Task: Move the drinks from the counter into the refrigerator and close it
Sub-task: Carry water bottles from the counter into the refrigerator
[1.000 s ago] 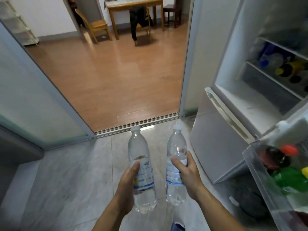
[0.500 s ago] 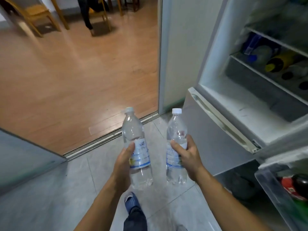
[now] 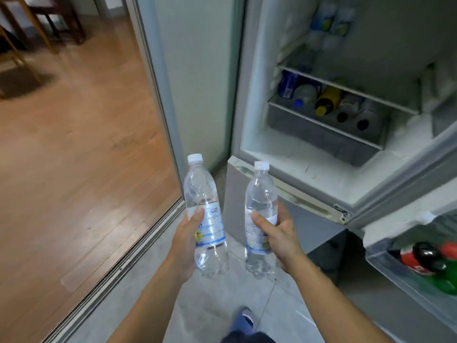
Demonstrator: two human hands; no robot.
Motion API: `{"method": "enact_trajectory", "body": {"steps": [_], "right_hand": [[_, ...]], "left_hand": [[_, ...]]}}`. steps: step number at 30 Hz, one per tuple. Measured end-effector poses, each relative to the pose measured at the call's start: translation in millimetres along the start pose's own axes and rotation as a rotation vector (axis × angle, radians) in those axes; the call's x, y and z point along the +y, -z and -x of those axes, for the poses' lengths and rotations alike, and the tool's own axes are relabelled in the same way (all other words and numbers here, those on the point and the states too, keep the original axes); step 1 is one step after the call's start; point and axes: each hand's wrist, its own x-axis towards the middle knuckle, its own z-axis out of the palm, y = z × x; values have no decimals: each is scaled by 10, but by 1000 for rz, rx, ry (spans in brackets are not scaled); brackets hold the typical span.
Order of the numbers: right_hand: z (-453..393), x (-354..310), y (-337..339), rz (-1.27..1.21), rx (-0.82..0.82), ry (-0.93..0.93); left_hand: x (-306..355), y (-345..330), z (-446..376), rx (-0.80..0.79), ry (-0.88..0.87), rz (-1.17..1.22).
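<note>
My left hand (image 3: 186, 240) grips a clear water bottle (image 3: 200, 194) with a white cap, held upright. My right hand (image 3: 280, 237) grips a second clear water bottle (image 3: 259, 194), also upright, a little to the right. Both bottles hang in front of the open refrigerator (image 3: 309, 167), whose white interior fills the upper right. Several bottles lie in its grey drawer (image 3: 321, 129) under a glass shelf. The open refrigerator door (image 3: 405, 243) at the right edge holds red, dark and green bottles in its bin.
A sliding glass door frame (image 3: 158, 95) stands left of the refrigerator, with wooden floor (image 3: 74, 157) and chair legs beyond it. Grey tiles (image 3: 210, 305) lie underfoot. My blue slipper (image 3: 243, 320) shows at the bottom. The closed lower refrigerator compartment (image 3: 247, 211) sits behind the bottles.
The view has swung right and closer to the refrigerator, so its interior now fills more of the frame. Both hands still hold their bottles upright, slightly higher than before.
</note>
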Motion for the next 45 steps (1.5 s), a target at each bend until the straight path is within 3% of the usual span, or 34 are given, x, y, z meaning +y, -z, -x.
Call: {"method": "enact_trajectory", "body": {"steps": [9, 22, 30, 37, 45], "right_hand": [[-606, -424, 474, -111, 191, 110], [-1230, -1182, 1194, -102, 526, 347], [-2097, -2000, 1470, -143, 688, 495], [-2890, -2675, 1696, -159, 730, 518], [-3596, -2923, 2048, -5, 769, 475]], "left_hand": [[384, -929, -655, -213, -14, -153], [1114, -2301, -1509, -363, -271, -220], [1822, -3258, -2208, -467, -415, -313], [2248, -4066, -2881, -550, -397, -352], [2333, -4715, -3605, -526, -598, -436]]}}
